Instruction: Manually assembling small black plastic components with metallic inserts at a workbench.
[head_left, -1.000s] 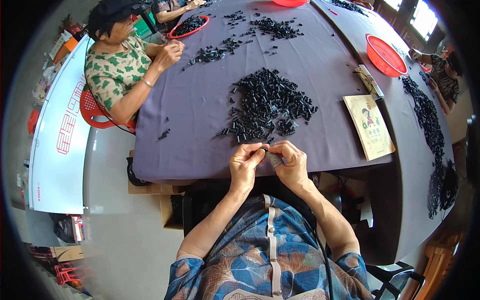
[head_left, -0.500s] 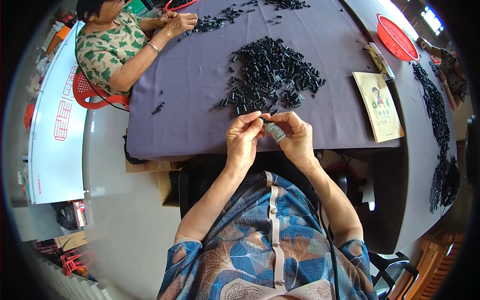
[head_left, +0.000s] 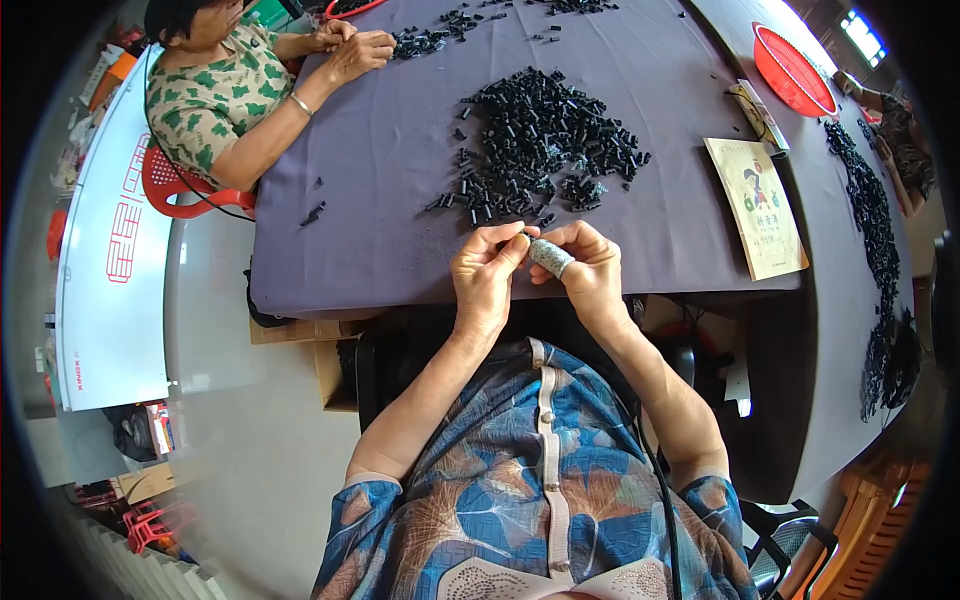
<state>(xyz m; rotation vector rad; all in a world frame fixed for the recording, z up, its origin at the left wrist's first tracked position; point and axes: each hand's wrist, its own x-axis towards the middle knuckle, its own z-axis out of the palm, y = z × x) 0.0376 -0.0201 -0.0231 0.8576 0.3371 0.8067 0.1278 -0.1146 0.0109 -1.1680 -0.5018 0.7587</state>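
Grey-purple cloth-covered table [head_left: 370, 220]: behind its near edge lies a heap of small black tubular pieces [head_left: 545, 140], presumably outstanding. Above that edge, my left hand [head_left: 484, 278] pinches one small dark piece [head_left: 529, 233]; my right hand [head_left: 597, 278], grey speckled sleeve [head_left: 550, 257] at its fingers, meets it, grip unclear. Completed pieces: indeterminable.

Patterned blue top [head_left: 490, 470]; beige placket [head_left: 548, 440]; dark cable [head_left: 664, 490]; right hand [head_left: 595, 275] with grey finger cover [head_left: 550, 257], perhaps cloth.

Black pile [head_left: 550, 130] blocks ahead, cloth [head_left: 375, 200] leftward allows passage
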